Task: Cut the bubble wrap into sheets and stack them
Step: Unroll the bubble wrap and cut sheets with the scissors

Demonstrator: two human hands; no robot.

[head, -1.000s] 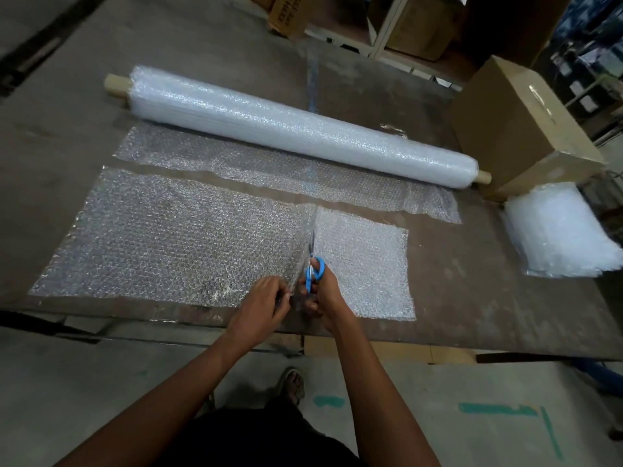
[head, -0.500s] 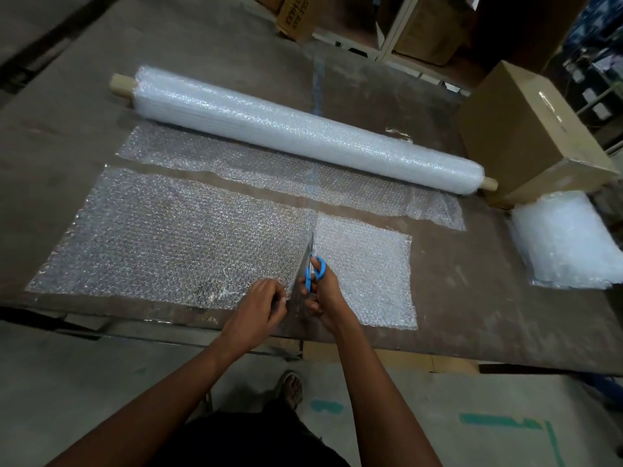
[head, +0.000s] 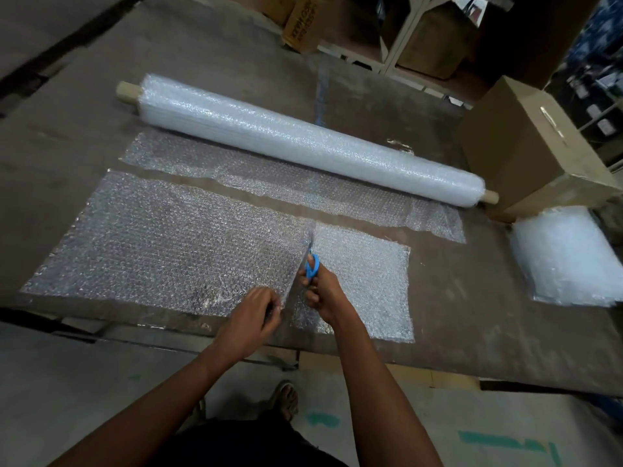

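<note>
A long strip of bubble wrap lies flat along the table's near edge. A cut runs up through it, and the smaller piece lies to the right of the cut. My right hand holds blue-handled scissors, blades pointing away from me in the cut. My left hand pinches the wrap's near edge just left of the cut. Behind lies the big roll of bubble wrap with a loose flap in front. A stack of cut sheets sits at the right.
The brown table runs to a front edge near my body. A cardboard box stands at the roll's right end, behind the stack. More boxes and a white shelf frame lie beyond the table. My foot shows on the floor below.
The scissors have moved farther up the cut, away from me, lengthening it. My left hand has kept its hold on the near edge.
</note>
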